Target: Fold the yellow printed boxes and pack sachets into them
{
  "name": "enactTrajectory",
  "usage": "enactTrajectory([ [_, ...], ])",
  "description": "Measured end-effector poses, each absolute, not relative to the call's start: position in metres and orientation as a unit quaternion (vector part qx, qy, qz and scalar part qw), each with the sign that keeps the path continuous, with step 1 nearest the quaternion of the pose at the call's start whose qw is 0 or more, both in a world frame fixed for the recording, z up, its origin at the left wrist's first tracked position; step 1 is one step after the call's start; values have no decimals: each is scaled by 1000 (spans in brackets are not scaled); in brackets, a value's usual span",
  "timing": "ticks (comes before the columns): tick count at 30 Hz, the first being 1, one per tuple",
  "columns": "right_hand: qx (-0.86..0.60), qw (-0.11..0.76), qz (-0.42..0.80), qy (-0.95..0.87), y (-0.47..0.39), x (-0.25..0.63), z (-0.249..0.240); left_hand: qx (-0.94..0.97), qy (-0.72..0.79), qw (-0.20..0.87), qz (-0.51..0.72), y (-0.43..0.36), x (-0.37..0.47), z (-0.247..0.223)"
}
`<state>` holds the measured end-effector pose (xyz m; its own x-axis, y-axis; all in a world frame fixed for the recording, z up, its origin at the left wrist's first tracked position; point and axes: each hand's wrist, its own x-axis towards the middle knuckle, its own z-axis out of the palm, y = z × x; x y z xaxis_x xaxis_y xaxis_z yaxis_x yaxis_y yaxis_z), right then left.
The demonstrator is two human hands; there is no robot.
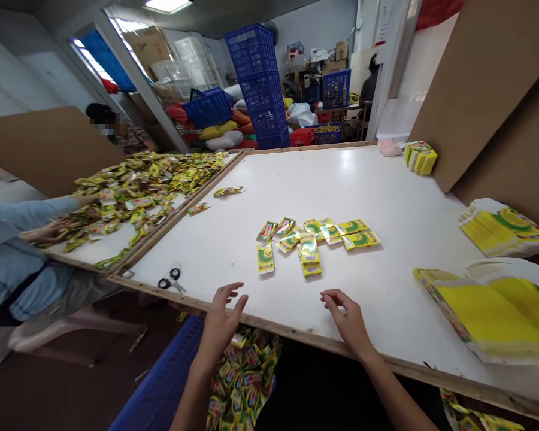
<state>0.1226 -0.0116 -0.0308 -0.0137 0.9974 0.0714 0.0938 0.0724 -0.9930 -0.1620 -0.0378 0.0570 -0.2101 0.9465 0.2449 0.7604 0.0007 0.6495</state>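
My left hand point(226, 312) hovers over the front edge of the white table point(197, 257), thumb and fingers apart, with nothing in it. To the right, my right hand point(345, 312) is also empty above the table, its fingers loosely curled and a little apart from the thumb. Just beyond both hands lies a loose group of small yellow-green printed packs. The upright yellow box point(265, 258) is closest to my left hand; the overlapping boxes point(310, 254) are closest to my right. Neither hand touches them.
Scissors point(175, 279) lie at the front left. Flat yellow cartons point(489, 305) are stacked at right. A co-worker in a blue sleeve point(31, 214) reaches into a heap of packets point(148, 173). A blue crate point(175, 371) of packets stands below the table edge.
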Motion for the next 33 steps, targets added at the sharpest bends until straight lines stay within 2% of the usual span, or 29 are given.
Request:
enactTrajectory([
  [7, -494, 481, 438, -577, -16, 120, -33, 647, 667, 106, 354, 58, -136, 10],
  [12, -494, 517, 390, -581, -19, 122, -29, 678, 621, 118, 374, 57, -126, 27],
  [18, -452, 544, 369, -603, -20, 114, -24, 727, 524, 268, 353, 17, -76, 46],
  [26, -458, 543, 385, -589, -19, 117, -25, 619, 484, 403, 469, 10, -36, 17],
  [33, -460, 529, 423, -574, -16, 117, -25, 553, 466, 489, 488, -10, -42, -6],
])
